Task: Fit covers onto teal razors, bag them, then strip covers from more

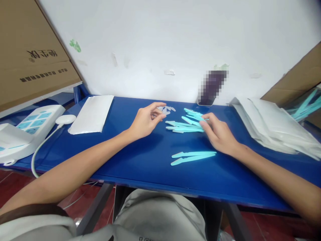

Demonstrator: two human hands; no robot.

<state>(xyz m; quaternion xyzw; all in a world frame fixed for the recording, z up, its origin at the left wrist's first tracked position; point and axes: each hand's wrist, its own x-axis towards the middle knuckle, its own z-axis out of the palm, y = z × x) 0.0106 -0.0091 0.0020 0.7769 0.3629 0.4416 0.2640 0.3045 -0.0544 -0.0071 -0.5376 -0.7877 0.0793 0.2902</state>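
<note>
Several slim turquoise plastic sticks (184, 125) lie in a loose pile at the middle of the blue table (140, 157). My right hand (218, 132) rests on the pile's right end, its fingers curled onto one stick. My left hand (146, 120) is just left of the pile, thumb and fingers pinched at some small clear plastic caps (168, 109). Two more turquoise sticks (193, 157) lie side by side nearer to me.
A flat white bag (92, 113) lies at the left, beside a white device (25, 134) with a cable and puck (65, 119). Stacked white bags (271, 127) and an open carton of turquoise sticks (304, 105) are at the right. A cardboard box (30, 50) stands far left.
</note>
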